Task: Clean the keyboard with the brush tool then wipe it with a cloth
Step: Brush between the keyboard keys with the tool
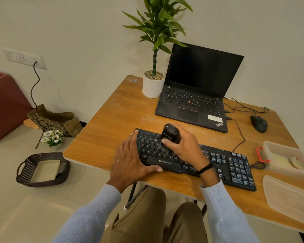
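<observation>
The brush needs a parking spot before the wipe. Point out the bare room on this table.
Widest bare patch: the table left of the keyboard, bordered by the plant pot behind and the table's left edge. A narrower strip runs between keyboard and laptop. Crowded on the right: mouse, cables, open container and lid.

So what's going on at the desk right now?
A seated person is brushing the black Zebronics keyboard on the wooden table. The right hand grips the black brush tool, bristle end down on the letter keys. The left hand lies flat on the keyboard's left end, steadying it. No cloth is in hand yet.
</observation>
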